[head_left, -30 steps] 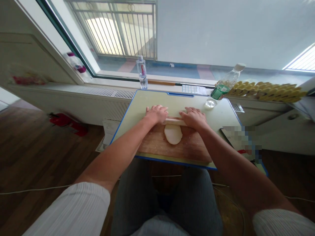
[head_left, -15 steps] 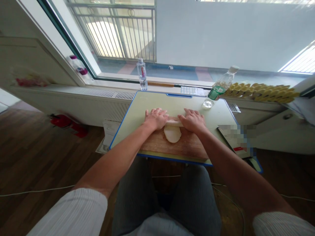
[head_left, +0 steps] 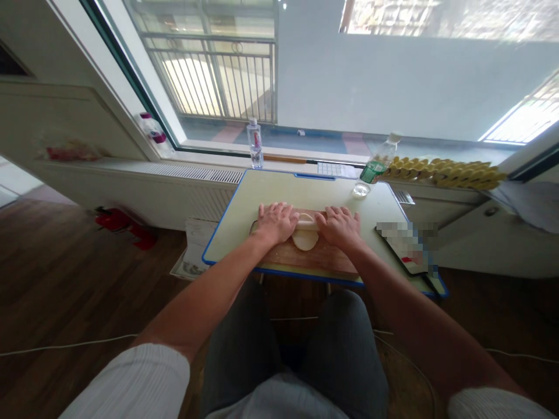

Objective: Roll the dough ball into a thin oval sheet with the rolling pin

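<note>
A pale rolling pin (head_left: 307,225) lies crosswise over a flat, round piece of dough (head_left: 305,240). Some dough shows on both the far and near sides of the pin. My left hand (head_left: 276,222) is on the pin's left end, palm down, fingers pointing forward. On its right end rests my right hand (head_left: 339,225), held the same way. The palms hide both ends of the pin. Under the dough is a brown wooden board (head_left: 318,263), set on a pale folding table (head_left: 279,186) with a blue rim.
A green-labelled bottle (head_left: 372,171) stands at the table's back right. Near the right edge lies a dark-edged flat object (head_left: 406,250), partly blurred out. Another clear bottle (head_left: 255,145) is on the window sill. A red fire extinguisher (head_left: 124,226) lies on the floor at left.
The rolling pin has come nearer over the dough with both hands on it, so dough now shows beyond it. The camera view has tilted up slightly.
</note>
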Demonstrator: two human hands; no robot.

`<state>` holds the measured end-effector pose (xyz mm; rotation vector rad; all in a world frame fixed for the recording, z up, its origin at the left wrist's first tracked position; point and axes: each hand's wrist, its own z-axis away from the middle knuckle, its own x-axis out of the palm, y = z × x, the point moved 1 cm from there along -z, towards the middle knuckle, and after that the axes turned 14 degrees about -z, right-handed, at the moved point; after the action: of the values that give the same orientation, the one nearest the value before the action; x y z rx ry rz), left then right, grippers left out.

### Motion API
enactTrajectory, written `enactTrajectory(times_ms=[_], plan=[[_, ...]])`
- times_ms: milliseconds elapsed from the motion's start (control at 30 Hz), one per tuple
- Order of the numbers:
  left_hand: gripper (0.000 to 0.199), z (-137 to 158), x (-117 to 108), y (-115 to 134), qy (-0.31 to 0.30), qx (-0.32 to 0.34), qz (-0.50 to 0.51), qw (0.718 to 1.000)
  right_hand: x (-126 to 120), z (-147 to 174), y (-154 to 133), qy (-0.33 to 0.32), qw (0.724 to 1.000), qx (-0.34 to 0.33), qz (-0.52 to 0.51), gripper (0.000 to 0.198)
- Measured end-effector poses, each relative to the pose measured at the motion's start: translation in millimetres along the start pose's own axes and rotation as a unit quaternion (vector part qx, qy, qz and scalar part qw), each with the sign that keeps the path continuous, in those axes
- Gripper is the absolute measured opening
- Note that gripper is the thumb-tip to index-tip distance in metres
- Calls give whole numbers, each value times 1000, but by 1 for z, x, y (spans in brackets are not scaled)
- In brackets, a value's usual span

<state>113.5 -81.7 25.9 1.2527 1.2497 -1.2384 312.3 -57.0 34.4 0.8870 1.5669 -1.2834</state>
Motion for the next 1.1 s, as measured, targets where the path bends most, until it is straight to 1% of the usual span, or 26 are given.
enactTrajectory(times_ms=[100, 200, 433, 467, 533, 633, 700, 767, 900, 1000, 1100], plan=[[67, 8, -2, 2, 5, -2, 0, 1000, -7, 14, -5, -11, 1000, -12, 18, 58], [69, 16, -2, 3, 9, 4, -2, 1000, -9, 26, -6, -7, 1000, -20, 21, 55], [69, 49, 1, 9, 34, 12, -5, 999, 3, 51, 0, 40, 999, -22, -24, 61], [69, 53, 0, 9, 37, 11, -2, 999, 3, 53, 1, 38, 999, -23, -25, 62], [69, 58, -4, 9, 30, 10, 9, 999, 0, 56, 3, 15, 999, -22, -21, 62], [72, 49, -13, 8, 3, -7, 22, 1000, -12, 50, 4, -33, 999, -26, -11, 57], [71, 35, -19, 6, 11, -31, 26, 999, -19, 39, 4, -38, 999, -32, -14, 53], [65, 18, -22, 5, 29, -51, 28, 998, -22, 26, 5, -30, 999, -21, -27, 54], [53, -6, -16, 5, 20, -73, 30, 997, -12, 7, 11, -41, 997, 25, -53, 59], [51, -12, -9, 4, 31, -67, 28, 997, -2, -1, 16, -26, 997, 23, -65, 61], [48, -18, -6, 3, 36, -57, 23, 997, 3, -11, 21, -2, 997, 26, -79, 61]])
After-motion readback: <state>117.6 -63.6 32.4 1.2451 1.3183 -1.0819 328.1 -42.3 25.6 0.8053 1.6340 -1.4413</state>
